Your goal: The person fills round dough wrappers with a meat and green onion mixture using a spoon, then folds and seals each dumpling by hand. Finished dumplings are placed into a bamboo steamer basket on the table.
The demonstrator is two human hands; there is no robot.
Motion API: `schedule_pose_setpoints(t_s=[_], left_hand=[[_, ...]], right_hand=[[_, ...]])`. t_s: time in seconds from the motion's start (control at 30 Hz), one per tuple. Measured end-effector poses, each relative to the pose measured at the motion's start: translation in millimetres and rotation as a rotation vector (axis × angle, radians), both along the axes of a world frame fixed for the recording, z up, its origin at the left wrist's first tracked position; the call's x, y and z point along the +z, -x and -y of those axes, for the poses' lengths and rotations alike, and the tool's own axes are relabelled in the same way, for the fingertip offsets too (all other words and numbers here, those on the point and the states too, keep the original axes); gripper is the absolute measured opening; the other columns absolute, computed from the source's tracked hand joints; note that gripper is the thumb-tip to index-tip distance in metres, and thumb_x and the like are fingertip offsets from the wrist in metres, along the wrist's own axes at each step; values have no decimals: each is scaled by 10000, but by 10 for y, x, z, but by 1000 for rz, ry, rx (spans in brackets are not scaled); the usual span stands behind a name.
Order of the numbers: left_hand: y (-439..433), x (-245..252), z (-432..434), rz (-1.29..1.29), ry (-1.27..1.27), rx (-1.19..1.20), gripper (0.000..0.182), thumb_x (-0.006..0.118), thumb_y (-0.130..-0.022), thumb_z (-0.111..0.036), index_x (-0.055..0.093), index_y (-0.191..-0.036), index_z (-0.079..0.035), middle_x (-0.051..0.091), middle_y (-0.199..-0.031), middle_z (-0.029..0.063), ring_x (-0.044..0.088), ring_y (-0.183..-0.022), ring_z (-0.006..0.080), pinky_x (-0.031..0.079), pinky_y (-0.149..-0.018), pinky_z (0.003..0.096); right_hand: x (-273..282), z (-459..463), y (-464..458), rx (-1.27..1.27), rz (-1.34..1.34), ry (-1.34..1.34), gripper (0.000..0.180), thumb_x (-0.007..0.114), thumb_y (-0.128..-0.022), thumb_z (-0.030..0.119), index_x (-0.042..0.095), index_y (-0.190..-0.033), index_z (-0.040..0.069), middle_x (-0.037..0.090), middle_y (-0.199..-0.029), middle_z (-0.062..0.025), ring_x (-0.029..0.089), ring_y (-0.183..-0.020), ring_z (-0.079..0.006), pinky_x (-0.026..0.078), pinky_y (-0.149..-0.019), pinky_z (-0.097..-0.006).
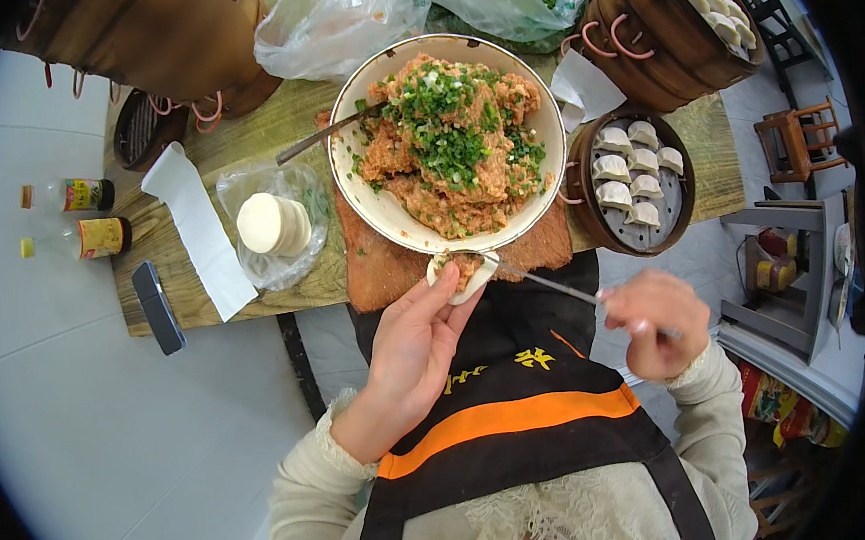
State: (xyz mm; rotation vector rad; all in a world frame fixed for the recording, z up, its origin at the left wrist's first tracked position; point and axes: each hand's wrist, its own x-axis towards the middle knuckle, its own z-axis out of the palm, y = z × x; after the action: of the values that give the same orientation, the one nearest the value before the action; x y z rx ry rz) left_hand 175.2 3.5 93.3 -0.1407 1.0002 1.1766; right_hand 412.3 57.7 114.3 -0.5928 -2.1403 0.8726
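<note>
My left hand (418, 339) holds a round dough wrapper (467, 296) just below the front rim of a large enamel bowl (357, 219). On the wrapper lies a lump of minced meat filling (468, 270). My right hand (658, 323) grips a thin metal spatula (546, 282), whose tip touches the filling. Pinkish minced meat (504, 212) topped with chopped green onions (445, 122) heaps up in the bowl. A second flat metal tool (325, 136) leans in the bowl on the left. Left of the bowl, a stack of round wrappers (271, 222) sits on a plastic bag.
Folded dumplings (643, 161) sit in a small round steamer (580, 177) at right. Tall stacked steamers stand at back right (605, 51) and back left (161, 44). Plastic bags (355, 27) lie behind the bowl. Left are a paper strip (201, 237), phone (157, 308) and two bottles (92, 239).
</note>
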Motion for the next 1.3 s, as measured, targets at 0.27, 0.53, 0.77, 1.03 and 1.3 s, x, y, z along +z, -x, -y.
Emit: schedule_pose_setpoints(t_s=[0.27, 0.53, 0.77, 1.03, 1.3], left_hand=[[46, -30, 60, -26, -62, -25, 270, 495, -983, -90, 516, -1196, 75, 590, -1192, 122, 568, -1138, 190, 461, -1038, 316], [31, -37, 44, -88, -44, -38, 289, 525, -975, -105, 540, -1199, 79, 607, -1193, 127, 594, -1106, 178, 470, -1014, 314], [57, -77, 35, -122, -60, -55, 290, 522, -973, -94, 528, -1213, 68, 606, -1198, 126, 595, -1105, 177, 476, -1003, 313], [95, -115, 80, -133, -63, -72, 289, 524, -966, -70, 526, -1223, 62, 609, -1198, 122, 601, -1102, 178, 487, -986, 307], [97, -113, 85, -150, -89, -79, 287, 544, -953, -52, 533, -1217, 59, 616, -1184, 120, 606, -1093, 177, 491, -973, 309]], right_hand=[[-143, -90, 116, -11, -3, -54, 240, 601, -739, -112, 633, -970, -56, 680, -893, -152, 638, -645, -236, 524, -571, -316], [-173, -152, 181, -33, 9, -38, 252, 621, -755, -102, 633, -1002, -50, 678, -917, -162, 644, -656, -258, 526, -571, -318], [-92, -55, 82, 39, -65, -28, 249, 625, -736, -108, 633, -979, -55, 676, -910, -172, 661, -668, -262, 526, -555, -304], [-243, -129, 234, 1, 18, 6, 214, 646, -768, -82, 634, -978, -46, 678, -909, -159, 653, -673, -262, 527, -581, -311], [-159, -34, 53, -69, -51, 12, 260, 565, -787, -87, 624, -1039, -59, 671, -911, -169, 640, -619, -227, 523, -564, -296]])
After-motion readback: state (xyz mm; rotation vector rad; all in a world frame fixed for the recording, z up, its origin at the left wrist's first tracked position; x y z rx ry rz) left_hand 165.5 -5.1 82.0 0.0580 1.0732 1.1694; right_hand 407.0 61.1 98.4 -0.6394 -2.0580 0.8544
